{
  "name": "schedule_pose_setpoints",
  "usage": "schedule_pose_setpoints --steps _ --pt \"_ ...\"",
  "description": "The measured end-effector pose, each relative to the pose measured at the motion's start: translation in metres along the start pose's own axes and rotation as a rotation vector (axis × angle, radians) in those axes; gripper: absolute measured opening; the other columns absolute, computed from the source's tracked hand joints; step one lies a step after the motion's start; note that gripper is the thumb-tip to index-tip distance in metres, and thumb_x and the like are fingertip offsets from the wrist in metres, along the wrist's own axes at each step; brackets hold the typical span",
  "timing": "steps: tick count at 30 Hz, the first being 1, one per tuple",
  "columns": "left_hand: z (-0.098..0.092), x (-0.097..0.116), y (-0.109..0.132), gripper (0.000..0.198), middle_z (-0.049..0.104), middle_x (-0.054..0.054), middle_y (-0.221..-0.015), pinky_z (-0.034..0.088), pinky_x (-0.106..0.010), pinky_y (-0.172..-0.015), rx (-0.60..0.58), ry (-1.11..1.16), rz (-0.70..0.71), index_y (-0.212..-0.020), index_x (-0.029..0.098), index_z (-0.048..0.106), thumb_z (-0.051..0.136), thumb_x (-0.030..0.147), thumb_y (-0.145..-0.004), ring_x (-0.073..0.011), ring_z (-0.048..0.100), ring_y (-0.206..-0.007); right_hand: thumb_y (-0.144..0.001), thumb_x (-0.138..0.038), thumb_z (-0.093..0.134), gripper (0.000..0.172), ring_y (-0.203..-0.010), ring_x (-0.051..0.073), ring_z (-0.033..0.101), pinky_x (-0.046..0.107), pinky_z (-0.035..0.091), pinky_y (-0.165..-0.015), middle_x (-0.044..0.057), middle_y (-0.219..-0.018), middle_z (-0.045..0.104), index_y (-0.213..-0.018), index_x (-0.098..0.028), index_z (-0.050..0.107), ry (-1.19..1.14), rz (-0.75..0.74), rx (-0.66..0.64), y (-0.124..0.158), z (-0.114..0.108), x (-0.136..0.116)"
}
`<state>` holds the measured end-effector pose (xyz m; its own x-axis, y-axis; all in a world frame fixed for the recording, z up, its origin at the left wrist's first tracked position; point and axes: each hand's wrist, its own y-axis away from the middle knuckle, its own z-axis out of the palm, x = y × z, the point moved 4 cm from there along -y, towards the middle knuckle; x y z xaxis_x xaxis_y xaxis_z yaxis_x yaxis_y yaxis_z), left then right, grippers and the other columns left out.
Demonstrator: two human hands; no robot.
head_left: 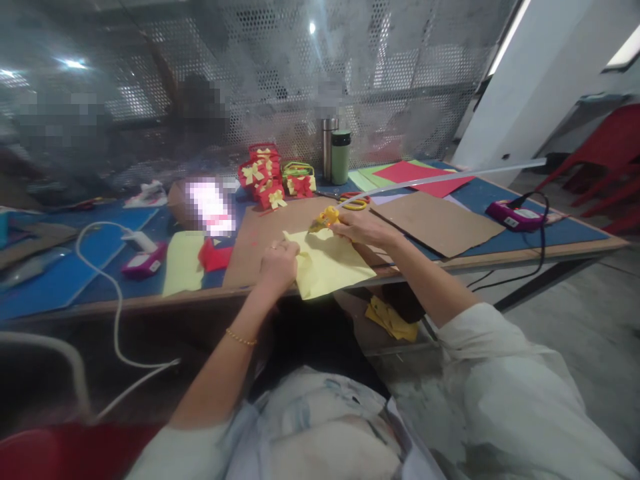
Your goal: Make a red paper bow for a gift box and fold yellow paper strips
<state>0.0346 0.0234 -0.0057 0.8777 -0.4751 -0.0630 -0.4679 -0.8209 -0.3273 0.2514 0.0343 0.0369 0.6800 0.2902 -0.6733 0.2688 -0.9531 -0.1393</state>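
Observation:
My left hand (279, 265) is closed, fingers pinching the left edge of a pale yellow paper sheet (333, 267) that overhangs the table's front edge. In my right hand (367, 229) is a yellow glue gun (327, 217), its tip low over the sheet's upper left edge. A long translucent glue stick (430, 179) runs from its back toward the upper right. Beneath the sheet lies a brown cardboard piece (257, 233). To the left are a red folded piece (216, 255) and another pale yellow sheet (183, 263).
Red bow-decorated paper pieces (263, 175) stand at the back, near a green bottle (341, 159) and scissors (355, 201). Purple power sockets (145, 261) with cables sit at both sides. A lit phone (210, 205) leans at left; brown cardboard (437, 222) and red paper (420, 177) lie right.

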Motion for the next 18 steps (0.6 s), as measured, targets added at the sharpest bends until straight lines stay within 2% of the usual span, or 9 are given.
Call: schedule_pose_setpoints --steps 5,9,11,13,16,18 --pt "0.004 -0.002 -0.001 0.031 0.074 -0.017 -0.103 0.050 -0.043 -0.089 0.010 0.019 -0.008 -0.105 0.016 0.070 0.046 0.006 -0.089 -0.0321 0.063 -0.104 -0.098 -0.034 0.052 0.028 -0.064 0.014 0.052 0.027 0.038 -0.062 0.001 -0.071 0.059 -0.073 -0.021 0.055 0.046 -0.008 -0.031 0.009 -0.003 0.002" --pt "0.007 -0.005 -0.003 0.041 0.074 -0.018 -0.108 0.051 -0.044 -0.091 0.046 0.052 -0.041 -0.127 0.012 0.065 0.045 0.010 -0.091 -0.0316 0.063 -0.105 -0.097 -0.033 0.052 0.027 -0.068 0.016 0.054 0.028 0.039 -0.065 0.002 -0.073 0.060 -0.074 -0.020 0.057 0.056 -0.020 -0.037 0.017 -0.007 0.000" --pt "0.009 -0.008 -0.003 0.047 0.074 -0.018 -0.112 0.051 -0.045 -0.093 0.054 0.073 -0.066 -0.135 0.010 0.061 0.044 0.010 -0.091 -0.0314 0.063 -0.106 -0.098 -0.034 0.051 0.027 -0.071 0.017 0.055 0.029 0.039 -0.067 0.003 -0.075 0.061 -0.076 -0.020 0.056 0.078 -0.010 0.051 0.021 -0.015 0.002" --pt "0.010 -0.009 -0.004 0.046 0.074 -0.018 -0.120 0.050 -0.046 -0.096 0.032 0.087 -0.061 -0.132 0.013 0.064 0.042 0.010 -0.092 -0.0312 0.063 -0.108 -0.100 -0.038 0.049 0.029 -0.073 0.019 0.056 0.031 0.039 -0.069 0.004 -0.076 0.061 -0.079 -0.020 0.057 0.132 0.037 0.174 0.027 -0.028 0.010" --pt "0.009 -0.008 -0.005 0.046 0.068 -0.014 -0.137 0.047 -0.049 -0.101 -0.015 0.107 -0.010 -0.125 0.019 0.070 0.038 0.009 -0.094 -0.0307 0.061 -0.115 -0.100 -0.046 0.049 0.032 -0.076 0.022 0.058 0.033 0.042 -0.071 0.007 -0.079 0.064 -0.085 -0.021 0.061 0.281 0.113 0.314 0.040 -0.051 0.034" --pt "0.006 -0.008 -0.006 0.046 0.067 -0.012 -0.141 0.047 -0.049 -0.100 -0.031 0.116 -0.010 -0.124 0.022 0.071 0.039 0.010 -0.094 -0.0304 0.060 -0.115 -0.100 -0.044 0.049 0.030 -0.080 0.023 0.060 0.034 0.045 -0.075 0.010 -0.088 0.068 -0.091 -0.021 0.064 0.382 0.090 0.403 0.050 -0.065 0.054"
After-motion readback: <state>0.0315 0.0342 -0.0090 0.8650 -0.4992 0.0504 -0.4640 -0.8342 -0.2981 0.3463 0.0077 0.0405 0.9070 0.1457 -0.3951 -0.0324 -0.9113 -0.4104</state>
